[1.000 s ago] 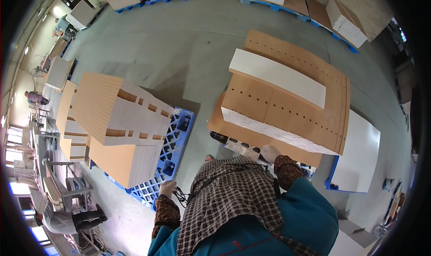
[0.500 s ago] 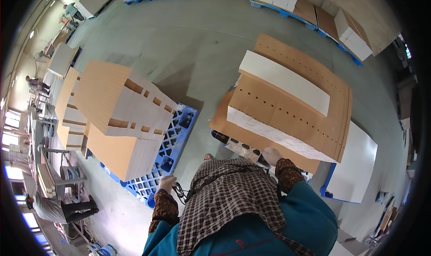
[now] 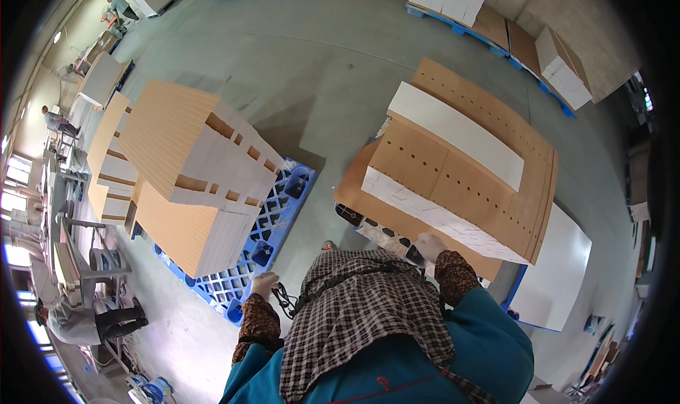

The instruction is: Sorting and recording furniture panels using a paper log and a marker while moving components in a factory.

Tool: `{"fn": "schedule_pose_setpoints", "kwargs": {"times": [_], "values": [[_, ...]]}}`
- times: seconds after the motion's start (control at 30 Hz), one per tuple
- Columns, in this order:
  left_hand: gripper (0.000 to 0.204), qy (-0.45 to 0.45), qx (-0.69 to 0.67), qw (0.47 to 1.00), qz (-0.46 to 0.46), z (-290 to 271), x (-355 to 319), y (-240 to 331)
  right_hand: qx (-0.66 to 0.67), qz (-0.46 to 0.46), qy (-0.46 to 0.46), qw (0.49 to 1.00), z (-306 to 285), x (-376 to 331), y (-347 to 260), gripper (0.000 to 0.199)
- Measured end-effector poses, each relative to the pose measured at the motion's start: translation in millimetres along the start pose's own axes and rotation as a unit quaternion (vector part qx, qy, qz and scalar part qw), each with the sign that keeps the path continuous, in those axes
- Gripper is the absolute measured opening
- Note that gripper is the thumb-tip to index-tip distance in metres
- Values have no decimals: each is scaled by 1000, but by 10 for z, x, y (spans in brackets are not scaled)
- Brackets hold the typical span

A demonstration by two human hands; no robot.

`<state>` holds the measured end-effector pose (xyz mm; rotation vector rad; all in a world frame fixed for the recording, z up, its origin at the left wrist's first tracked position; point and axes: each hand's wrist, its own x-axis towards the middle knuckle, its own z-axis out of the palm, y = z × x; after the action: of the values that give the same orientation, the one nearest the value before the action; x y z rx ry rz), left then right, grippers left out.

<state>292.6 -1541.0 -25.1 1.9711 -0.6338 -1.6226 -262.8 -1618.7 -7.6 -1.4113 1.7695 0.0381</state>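
Observation:
My left hand point(image 3: 265, 284), in a pale glove, hangs low beside the blue plastic pallet point(image 3: 298, 204), its fingers curled. A coil of black cord point(image 3: 285, 300) dangles between it and my checked apron point(image 3: 354, 312); contact cannot be made out. My right hand point(image 3: 429, 248), also gloved and closed, is in front of the stack of brown drilled panels point(image 3: 443, 170). A dark patch by its fingers may be part of the pallet below; whatever the hand holds, if anything, is hidden. One white panel point(image 3: 460, 131) rests on top of that stack.
Left of me, stacked tan boards point(image 3: 166, 138) with white edges load the blue pallet. A large white sheet point(image 3: 556, 269) lies right of the drilled stack. Grey floor point(image 3: 312, 106) runs between the loads. A person point(image 3: 74, 325) bends at a bench on the left; others work farther back.
The view has shifted slightly, so both stacks sit a little differently in it. My hands keep nearly the same pose beside my body. The person at the left bench leans over more.

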Motion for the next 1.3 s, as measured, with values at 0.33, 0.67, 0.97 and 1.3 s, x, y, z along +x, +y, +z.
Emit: {"fn": "schedule_pose_setpoints", "kwargs": {"times": [0.33, 0.67, 0.97, 1.3], "values": [[17, -6, 85, 994, 72, -44, 37, -10, -12, 29, -35, 999, -37, -94, -108, 32], [26, 5, 172, 984, 39, -321, 345, -523, -53, -79, 1, 996, 316, 166, 221, 40], [42, 16, 122, 991, -56, -106, 107, -144, -18, -83, 62, 994, 372, 67, 322, 29], [39, -8, 232, 970, -67, -198, -52, -63, -70, -95, -32, 992, 233, 537, 118, 27]]}}
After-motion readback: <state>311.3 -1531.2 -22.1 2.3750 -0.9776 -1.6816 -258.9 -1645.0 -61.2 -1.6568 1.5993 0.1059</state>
